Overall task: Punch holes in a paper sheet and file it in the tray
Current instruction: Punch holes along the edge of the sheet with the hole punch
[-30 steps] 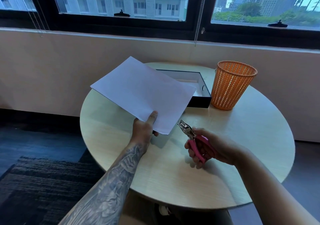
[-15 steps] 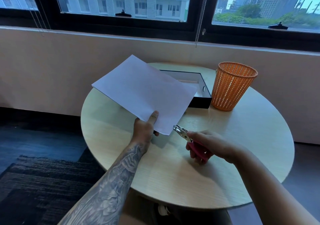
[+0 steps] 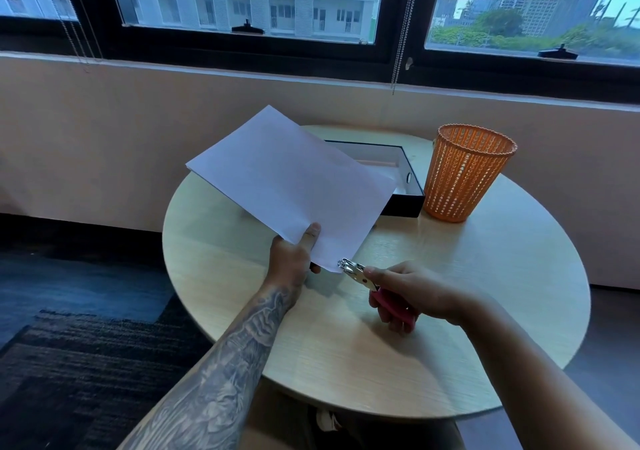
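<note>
My left hand point(image 3: 294, 257) pinches the near edge of a white paper sheet point(image 3: 287, 183), thumb on top, holding it tilted above the round table. My right hand point(image 3: 412, 294) grips a pink-handled hole punch point(image 3: 367, 285). Its metal jaws sit at the sheet's near right corner, touching the edge. Behind the sheet lies a black tray point(image 3: 410, 183) with a pale inside; the paper hides its left part.
An orange mesh basket point(image 3: 465, 172) stands to the right of the tray. The light wooden round table point(image 3: 467, 294) is close to a beige wall under dark-framed windows. A dark rug point(image 3: 86, 363) covers the floor at the left.
My right hand has moved the punch left and slightly up until its jaws reached the paper's near right corner. The left hand and the sheet have barely shifted.
</note>
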Action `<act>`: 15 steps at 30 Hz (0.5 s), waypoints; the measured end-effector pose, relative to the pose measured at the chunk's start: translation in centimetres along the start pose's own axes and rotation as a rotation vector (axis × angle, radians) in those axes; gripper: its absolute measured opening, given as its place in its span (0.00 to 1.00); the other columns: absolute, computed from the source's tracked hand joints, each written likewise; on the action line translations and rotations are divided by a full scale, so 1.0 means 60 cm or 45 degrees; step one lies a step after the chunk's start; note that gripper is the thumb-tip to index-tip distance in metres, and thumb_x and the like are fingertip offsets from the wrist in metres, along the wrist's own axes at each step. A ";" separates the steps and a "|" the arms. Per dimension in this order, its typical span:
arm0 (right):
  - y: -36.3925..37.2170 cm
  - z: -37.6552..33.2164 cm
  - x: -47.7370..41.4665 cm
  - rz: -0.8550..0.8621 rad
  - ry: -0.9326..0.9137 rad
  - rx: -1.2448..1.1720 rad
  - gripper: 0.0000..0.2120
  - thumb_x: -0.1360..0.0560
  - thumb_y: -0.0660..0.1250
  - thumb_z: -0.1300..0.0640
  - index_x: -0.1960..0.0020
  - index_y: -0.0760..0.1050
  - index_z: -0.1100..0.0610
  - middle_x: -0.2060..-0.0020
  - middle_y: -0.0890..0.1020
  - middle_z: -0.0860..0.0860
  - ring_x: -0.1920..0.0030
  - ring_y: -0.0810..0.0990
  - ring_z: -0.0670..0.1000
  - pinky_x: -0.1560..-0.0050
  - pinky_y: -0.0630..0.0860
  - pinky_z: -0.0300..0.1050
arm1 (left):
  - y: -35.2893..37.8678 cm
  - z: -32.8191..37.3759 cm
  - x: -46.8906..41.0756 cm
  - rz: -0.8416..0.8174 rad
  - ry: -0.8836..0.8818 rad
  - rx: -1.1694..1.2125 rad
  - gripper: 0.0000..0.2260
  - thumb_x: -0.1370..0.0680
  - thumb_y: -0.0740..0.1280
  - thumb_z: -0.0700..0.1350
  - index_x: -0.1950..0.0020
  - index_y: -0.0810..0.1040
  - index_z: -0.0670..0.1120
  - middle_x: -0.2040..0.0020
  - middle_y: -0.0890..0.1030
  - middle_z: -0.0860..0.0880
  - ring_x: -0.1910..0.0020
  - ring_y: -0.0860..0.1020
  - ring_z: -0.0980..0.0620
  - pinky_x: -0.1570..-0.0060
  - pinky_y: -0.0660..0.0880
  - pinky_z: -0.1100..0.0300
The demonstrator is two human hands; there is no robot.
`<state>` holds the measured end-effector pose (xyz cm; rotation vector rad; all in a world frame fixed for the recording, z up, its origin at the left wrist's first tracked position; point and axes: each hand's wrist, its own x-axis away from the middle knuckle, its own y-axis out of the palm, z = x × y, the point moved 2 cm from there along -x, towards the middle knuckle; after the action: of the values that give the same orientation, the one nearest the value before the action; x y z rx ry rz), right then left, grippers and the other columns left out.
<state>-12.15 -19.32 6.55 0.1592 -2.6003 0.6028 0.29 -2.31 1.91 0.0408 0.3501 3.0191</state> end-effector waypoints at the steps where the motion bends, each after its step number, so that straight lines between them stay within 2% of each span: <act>1: 0.001 0.000 -0.001 0.002 0.000 0.002 0.27 0.18 0.58 0.39 0.54 0.78 0.63 0.66 0.81 0.59 0.67 0.80 0.58 0.68 0.77 0.47 | 0.000 0.000 0.000 0.000 0.001 -0.003 0.07 0.23 0.72 0.46 0.54 0.80 0.42 0.65 0.81 0.48 0.72 0.76 0.49 0.77 0.71 0.60; 9: 0.002 0.009 -0.010 0.025 0.011 0.037 0.27 0.18 0.58 0.39 0.54 0.77 0.63 0.67 0.79 0.60 0.72 0.77 0.56 0.72 0.74 0.44 | 0.001 0.003 0.005 -0.021 0.018 0.004 0.06 0.23 0.72 0.45 0.56 0.80 0.43 0.68 0.79 0.49 0.75 0.75 0.50 0.78 0.71 0.61; 15: -0.004 0.011 -0.022 0.047 0.013 0.131 0.28 0.19 0.58 0.37 0.56 0.78 0.63 0.66 0.79 0.62 0.69 0.77 0.58 0.75 0.72 0.43 | 0.004 0.005 0.006 0.018 0.064 0.008 0.04 0.22 0.72 0.44 0.55 0.80 0.45 0.66 0.82 0.54 0.73 0.79 0.54 0.76 0.73 0.61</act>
<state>-11.21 -19.80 5.47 0.1404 -2.5683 0.7494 -0.10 -2.42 2.26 -0.0317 0.3655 3.0374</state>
